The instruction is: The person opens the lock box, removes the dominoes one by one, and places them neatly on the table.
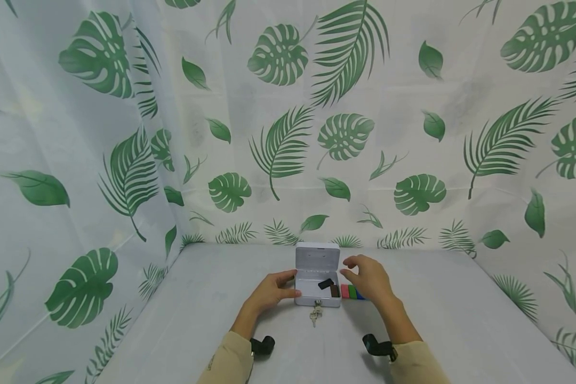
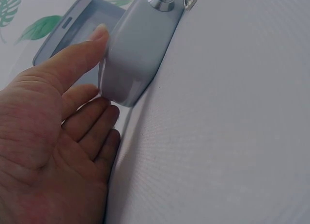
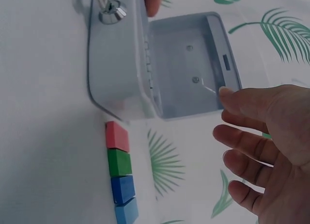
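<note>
A light grey metal cash box (image 1: 317,302) stands on the table with its lid (image 1: 317,259) raised. Its front lock holds a small bunch of keys (image 1: 314,316). Inside lie a black block (image 1: 325,284), set at a slant, and a brown block (image 1: 334,290) by the right wall. My left hand (image 1: 270,292) holds the box at its left side, thumb over the rim and fingers outside. Beside the lid's right edge, my right hand (image 1: 370,277) hovers with fingers loosely bent and nothing between them; its thumb tip overlaps the lid's edge in the right wrist view.
Right of the box, partly under my right hand, runs a row of coloured blocks: red (image 3: 117,136), green (image 3: 119,162), dark blue (image 3: 123,188) and light blue (image 3: 127,212). A leaf-printed curtain (image 1: 288,213) hangs behind the white table (image 1: 211,330) and along its left.
</note>
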A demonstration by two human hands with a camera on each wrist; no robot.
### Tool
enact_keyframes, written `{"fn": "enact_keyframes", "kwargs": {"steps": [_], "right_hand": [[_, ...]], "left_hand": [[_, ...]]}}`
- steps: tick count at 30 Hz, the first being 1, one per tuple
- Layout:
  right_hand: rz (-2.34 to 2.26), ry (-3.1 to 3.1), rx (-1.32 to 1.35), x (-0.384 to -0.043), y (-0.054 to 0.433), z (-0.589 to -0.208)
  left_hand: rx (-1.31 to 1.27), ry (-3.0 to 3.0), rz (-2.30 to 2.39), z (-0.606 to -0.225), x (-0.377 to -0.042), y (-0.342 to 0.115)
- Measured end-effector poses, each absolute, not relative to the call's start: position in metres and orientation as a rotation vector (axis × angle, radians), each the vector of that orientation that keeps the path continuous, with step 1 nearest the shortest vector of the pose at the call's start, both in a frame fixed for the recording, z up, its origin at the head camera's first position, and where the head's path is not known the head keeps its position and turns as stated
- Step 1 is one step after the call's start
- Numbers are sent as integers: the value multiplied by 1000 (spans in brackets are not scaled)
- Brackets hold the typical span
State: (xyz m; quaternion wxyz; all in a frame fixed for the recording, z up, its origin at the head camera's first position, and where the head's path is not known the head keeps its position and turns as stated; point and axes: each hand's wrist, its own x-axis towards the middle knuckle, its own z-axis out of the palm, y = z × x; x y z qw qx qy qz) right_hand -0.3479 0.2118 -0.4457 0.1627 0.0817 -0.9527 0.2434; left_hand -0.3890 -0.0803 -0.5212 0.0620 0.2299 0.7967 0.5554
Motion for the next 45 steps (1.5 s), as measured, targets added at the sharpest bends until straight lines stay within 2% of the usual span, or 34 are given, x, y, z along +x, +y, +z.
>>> {"fn": "enact_keyframes", "kwargs": {"steps": [12,45], "right_hand": [[758,-2754,370,-348,204,-449],[687,-2838,491,-354,193,-466]], "left_hand": [[694,2413,1668,-521,-390,-80],[717,2405,1675,-526,-394,-80]]}}
